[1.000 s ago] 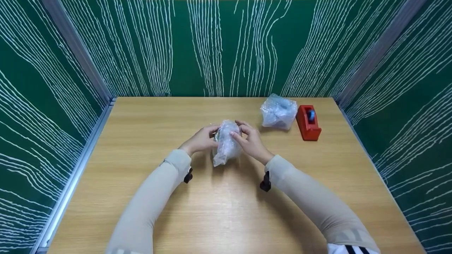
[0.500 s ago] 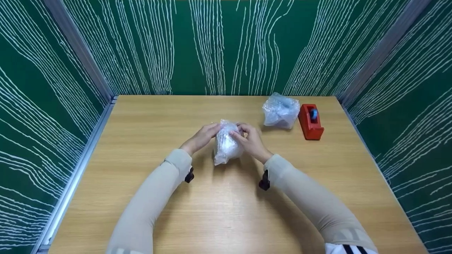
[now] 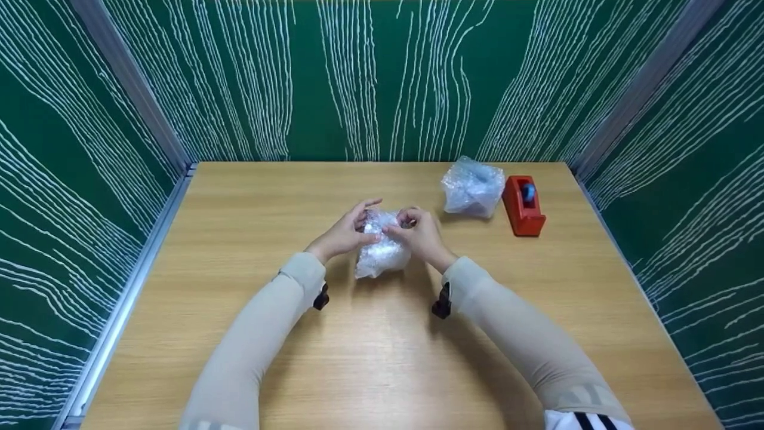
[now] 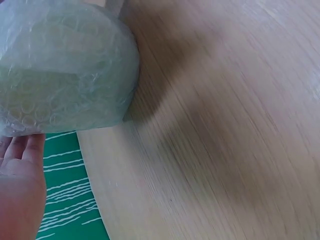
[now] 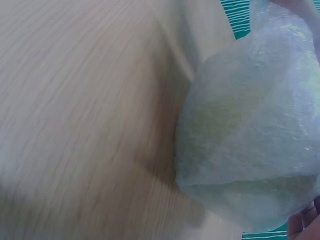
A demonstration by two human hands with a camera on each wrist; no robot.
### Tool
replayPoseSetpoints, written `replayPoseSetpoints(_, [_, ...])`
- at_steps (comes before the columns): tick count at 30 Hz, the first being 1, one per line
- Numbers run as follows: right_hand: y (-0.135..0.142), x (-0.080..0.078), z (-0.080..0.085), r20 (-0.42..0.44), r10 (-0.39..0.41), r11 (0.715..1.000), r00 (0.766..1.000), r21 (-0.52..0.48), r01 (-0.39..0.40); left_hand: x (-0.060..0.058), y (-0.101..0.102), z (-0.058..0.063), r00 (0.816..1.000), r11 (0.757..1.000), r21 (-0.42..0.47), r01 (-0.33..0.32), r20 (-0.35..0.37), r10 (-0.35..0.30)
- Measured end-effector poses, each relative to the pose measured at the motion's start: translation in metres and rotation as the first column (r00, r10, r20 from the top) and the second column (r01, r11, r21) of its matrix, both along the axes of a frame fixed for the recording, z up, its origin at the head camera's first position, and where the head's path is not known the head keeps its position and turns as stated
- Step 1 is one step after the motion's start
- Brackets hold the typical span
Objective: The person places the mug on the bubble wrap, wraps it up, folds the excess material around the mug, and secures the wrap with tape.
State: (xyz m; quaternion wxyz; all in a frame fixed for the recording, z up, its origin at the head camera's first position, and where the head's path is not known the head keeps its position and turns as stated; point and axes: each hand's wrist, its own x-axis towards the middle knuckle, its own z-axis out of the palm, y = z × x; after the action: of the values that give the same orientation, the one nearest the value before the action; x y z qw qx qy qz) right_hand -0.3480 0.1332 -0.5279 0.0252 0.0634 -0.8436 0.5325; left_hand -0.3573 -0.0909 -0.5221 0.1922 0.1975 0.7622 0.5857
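A bundle in bubble wrap (image 3: 382, 257) stands at the middle of the table between both hands. Something yellowish-green shows dimly through the wrap (image 4: 65, 85) in the left wrist view; its kind is hidden. My left hand (image 3: 343, 235) holds the bundle's left side, its thumb on the top and its index finger stretched past the far edge. Beneath the wrap (image 5: 245, 130) in the right wrist view, fingertips show at the lower right. My right hand (image 3: 422, 237) has its fingers curled and its thumb against the top, pinching the wrap there.
A second bubble-wrapped bundle (image 3: 473, 188) sits at the back right. Beside it stands a red tape dispenser (image 3: 524, 209) with a blue core. Green walls with white lines (image 3: 334, 77) border the wooden table (image 3: 382, 358).
The upright flap of wrap has come down over the top of the bundle. My left thumb has moved onto the top, and my right fingers have curled in more.
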Motion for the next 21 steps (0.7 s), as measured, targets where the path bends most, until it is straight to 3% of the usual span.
replayPoseSetpoints(4, [0.0006,0.0003,0.0035,0.048,-0.030,0.999,0.998,-0.010,0.031,0.0001,0.0010,-0.0012,1.000,1.000,0.008,0.018,-0.020,-0.018])
replayPoseSetpoints(9, [0.0009,-0.0020,0.0033,0.040,-0.051,0.997,0.998,-0.058,0.053,0.0010,0.0026,-0.0010,1.000,1.000,-0.007,0.013,-0.019,-0.013])
replayPoseSetpoints(16, [0.0032,-0.0048,0.0034,0.052,-0.049,0.992,0.997,-0.116,0.055,0.0008,0.0042,0.0006,0.997,0.997,-0.074,0.013,-0.081,-0.019])
replayPoseSetpoints(21, [0.0040,-0.0047,0.0054,0.118,-0.045,0.993,0.992,-0.106,0.058,0.0025,0.0059,0.0048,0.992,0.986,-0.163,0.018,-0.121,-0.038])
